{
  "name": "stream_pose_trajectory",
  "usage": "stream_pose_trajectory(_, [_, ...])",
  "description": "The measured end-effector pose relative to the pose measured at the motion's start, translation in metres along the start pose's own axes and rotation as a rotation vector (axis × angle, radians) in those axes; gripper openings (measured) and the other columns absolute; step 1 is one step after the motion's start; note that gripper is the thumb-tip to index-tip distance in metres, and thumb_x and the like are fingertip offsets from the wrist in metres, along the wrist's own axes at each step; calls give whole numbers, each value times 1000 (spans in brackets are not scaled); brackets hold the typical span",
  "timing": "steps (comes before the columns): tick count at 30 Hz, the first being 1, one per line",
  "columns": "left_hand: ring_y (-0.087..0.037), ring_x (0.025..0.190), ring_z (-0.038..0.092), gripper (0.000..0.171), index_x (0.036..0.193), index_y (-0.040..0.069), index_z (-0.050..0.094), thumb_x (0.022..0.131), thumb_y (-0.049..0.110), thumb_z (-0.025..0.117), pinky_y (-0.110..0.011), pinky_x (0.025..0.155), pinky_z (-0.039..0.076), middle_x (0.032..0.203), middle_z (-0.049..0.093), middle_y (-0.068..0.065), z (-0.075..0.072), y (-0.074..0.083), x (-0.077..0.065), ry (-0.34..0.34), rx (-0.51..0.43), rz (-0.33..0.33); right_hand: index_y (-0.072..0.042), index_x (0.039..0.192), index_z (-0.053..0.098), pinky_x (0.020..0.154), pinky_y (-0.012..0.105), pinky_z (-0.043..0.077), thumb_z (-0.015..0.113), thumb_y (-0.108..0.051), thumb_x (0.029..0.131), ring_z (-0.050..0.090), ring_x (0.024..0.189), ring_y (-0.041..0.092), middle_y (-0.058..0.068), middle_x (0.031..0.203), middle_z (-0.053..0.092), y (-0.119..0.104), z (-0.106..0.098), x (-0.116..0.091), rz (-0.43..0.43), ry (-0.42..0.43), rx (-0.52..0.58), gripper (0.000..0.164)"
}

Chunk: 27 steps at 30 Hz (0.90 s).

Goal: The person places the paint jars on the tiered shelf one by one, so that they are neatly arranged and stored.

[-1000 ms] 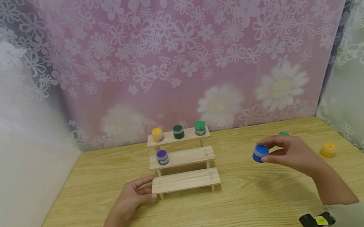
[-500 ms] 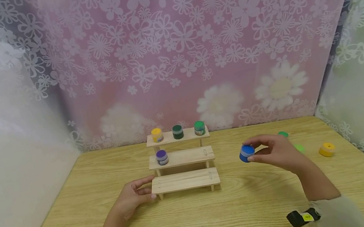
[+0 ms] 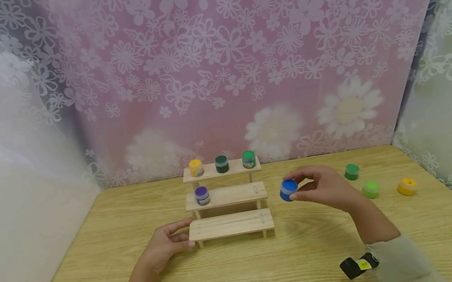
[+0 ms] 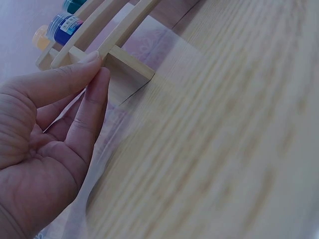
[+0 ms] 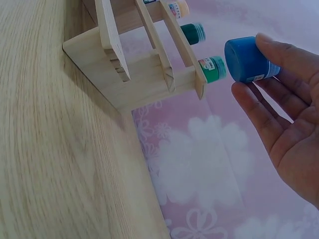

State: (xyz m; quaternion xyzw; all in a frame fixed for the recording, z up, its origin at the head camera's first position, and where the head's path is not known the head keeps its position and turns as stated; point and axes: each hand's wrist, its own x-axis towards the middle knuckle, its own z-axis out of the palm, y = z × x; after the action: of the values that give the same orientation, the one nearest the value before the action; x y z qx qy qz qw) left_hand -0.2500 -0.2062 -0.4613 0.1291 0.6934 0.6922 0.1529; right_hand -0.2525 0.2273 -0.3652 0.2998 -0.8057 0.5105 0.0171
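My right hand (image 3: 322, 188) pinches a blue paint jar (image 3: 288, 190) between thumb and fingers, held in the air right of a three-step wooden shelf (image 3: 231, 224). In the right wrist view the blue jar (image 5: 244, 59) is tilted, apart from the shelf. My left hand (image 3: 167, 246) holds the left end of the bottom step; in the left wrist view its thumb and finger (image 4: 92, 74) meet at the wood. On the top step stand a yellow jar (image 3: 196, 168), a dark green jar (image 3: 222, 164) and a green jar (image 3: 249, 159). A purple jar (image 3: 202, 195) stands at the middle step's left end.
On the table (image 3: 319, 255) to the right lie a green jar (image 3: 351, 172), a light green jar (image 3: 370, 189) and a yellow jar (image 3: 407, 186). A pink flowered curtain (image 3: 212, 62) hangs behind the table.
My right hand has carried the blue jar leftward, closer to the shelf, uncovering the green and light green jars on the table. The left hand stays where it was.
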Motion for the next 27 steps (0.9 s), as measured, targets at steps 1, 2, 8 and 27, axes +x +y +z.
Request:
stream_pose_trajectory(1, [-21,96,68,71,143,-9,41,81,-5,75,-30,78,56,113,66,-23,0,0,0,0,1,0,-2,123,64,77,33,57,75,-10,86,69,91,26,16,113,62,-1,1,2,-4,-4,0,39])
stream_pose_trajectory(2, [-21,96,68,71,143,-9,41,81,-5,75,-30,78,56,114,66,-23,0,0,0,1,2,1,-2,123,64,77,33,57,75,-10,86,69,91,27,17,113,62,-1,2,3,-1,-7,4,39])
stream_pose_trajectory(8, [-20,96,68,70,143,-10,40,82,-6,74,-30,78,56,116,64,-25,0,-1,1,-1,4,11,-3,123,64,78,32,57,76,-12,86,69,91,32,18,112,61,-6,8,13,31,-27,24,41])
stream_pose_trajectory(27, [-20,95,67,71,143,-10,40,82,-5,75,-29,77,56,111,67,-20,-1,-1,2,-4,-5,14,-2,124,64,76,33,57,76,-9,86,70,88,29,16,106,62,-14,32,52,8,-92,26,41])
